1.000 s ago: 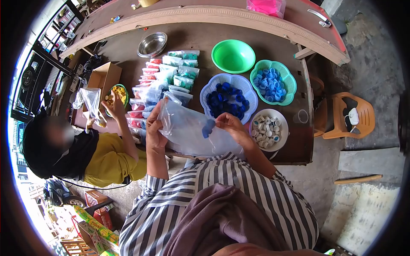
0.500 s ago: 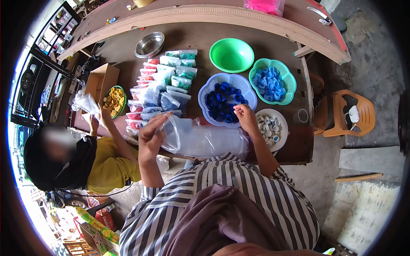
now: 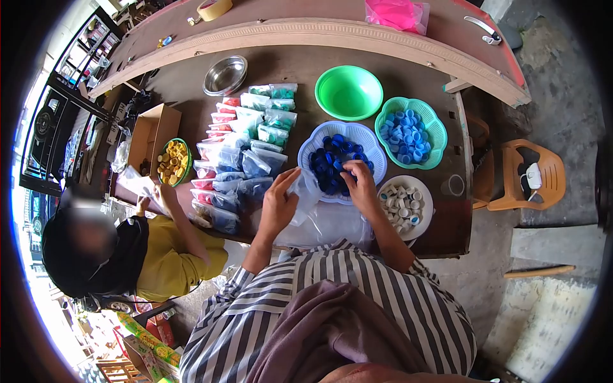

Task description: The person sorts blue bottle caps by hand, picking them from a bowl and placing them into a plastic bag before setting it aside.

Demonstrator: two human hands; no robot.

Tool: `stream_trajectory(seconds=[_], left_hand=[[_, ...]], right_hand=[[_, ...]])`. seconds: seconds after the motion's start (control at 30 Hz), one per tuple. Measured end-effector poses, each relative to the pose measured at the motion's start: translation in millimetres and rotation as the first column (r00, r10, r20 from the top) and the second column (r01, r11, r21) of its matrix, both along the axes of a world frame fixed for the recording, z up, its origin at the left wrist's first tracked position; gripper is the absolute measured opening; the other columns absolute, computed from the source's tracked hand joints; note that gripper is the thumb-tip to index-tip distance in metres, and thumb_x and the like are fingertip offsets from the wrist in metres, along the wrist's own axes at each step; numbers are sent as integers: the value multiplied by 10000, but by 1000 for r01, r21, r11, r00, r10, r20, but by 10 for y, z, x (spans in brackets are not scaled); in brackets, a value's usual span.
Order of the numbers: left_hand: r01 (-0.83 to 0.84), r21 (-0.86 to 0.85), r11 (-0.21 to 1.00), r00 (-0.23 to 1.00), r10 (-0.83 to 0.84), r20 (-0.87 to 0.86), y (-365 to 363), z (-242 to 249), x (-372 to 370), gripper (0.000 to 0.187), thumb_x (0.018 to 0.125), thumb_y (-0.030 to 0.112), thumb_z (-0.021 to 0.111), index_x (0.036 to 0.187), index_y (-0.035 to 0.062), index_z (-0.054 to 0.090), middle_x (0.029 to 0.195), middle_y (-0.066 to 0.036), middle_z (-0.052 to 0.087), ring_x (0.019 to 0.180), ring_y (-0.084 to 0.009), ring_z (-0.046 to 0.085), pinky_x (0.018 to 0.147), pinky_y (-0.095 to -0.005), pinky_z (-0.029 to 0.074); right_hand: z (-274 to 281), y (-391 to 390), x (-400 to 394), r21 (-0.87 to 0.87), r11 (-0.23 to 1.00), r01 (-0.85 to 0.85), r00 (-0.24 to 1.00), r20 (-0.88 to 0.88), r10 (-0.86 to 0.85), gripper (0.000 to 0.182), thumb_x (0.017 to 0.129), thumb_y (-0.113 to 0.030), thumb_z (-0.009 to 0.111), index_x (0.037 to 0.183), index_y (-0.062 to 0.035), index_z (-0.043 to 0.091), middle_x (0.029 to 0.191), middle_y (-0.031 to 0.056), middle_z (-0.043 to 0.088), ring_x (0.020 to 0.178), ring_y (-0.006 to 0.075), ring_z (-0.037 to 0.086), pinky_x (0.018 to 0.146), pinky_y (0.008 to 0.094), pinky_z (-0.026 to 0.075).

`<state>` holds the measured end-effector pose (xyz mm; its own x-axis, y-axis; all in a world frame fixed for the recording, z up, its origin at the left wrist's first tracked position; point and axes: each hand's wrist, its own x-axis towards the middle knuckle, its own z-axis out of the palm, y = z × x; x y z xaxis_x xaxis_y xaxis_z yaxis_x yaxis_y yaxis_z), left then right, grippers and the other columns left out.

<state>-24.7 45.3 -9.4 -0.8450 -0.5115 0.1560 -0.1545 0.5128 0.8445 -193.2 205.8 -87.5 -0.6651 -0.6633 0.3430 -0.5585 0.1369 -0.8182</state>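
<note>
Holding a clear plastic bag (image 3: 305, 199) beside its thumb, long axis running roughly torso-ward, the left hand (image 3: 279, 203) is straight-fingered; the right hand (image 3: 363, 186) curls over dark blue bottle caps (image 3: 327, 163), grip unclear.

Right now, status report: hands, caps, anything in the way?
Left hand at clear bag. Right hand over dark blue caps. White bowl close by right hand; nothing visibly blocking.

Holding a clear plastic bag (image 3: 302, 205) in the left hand (image 3: 277, 205), with filled bags (image 3: 239, 147) in rows beyond it, leftward. Reaching with the right hand (image 3: 363, 190) over dark blue caps (image 3: 327, 163) in a lavender basket (image 3: 378, 144), with a white bowl (image 3: 427, 216) just right of that hand and a teal basket (image 3: 437, 127) beyond it.
</note>
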Motion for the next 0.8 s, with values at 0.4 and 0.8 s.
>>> stream_trajectory(seconds=[0.4,0.8], left_hand=[[43,-5,999,999,-43,10,45,-119,-157,565,718,-83,522,1257,50,628,1257,-131,632,564,-136,543,561,-255,440],[14,51,999,1000,-15,8,88,-158,-120,558,728,-64,519,1261,56,629,1265,-138,628,606,-157,576,613,-269,469]], right_hand=[[-400,16,-352,188,982,2,994,-107,19,111,808,-84,716,898,-52,660,913,107,615,882,295,606,783,398,487],[-682,2,-375,431,903,-4,999,32,-10,231,666,-128,825,762,-46,631,902,107,592,844,292,612,712,401,500]])
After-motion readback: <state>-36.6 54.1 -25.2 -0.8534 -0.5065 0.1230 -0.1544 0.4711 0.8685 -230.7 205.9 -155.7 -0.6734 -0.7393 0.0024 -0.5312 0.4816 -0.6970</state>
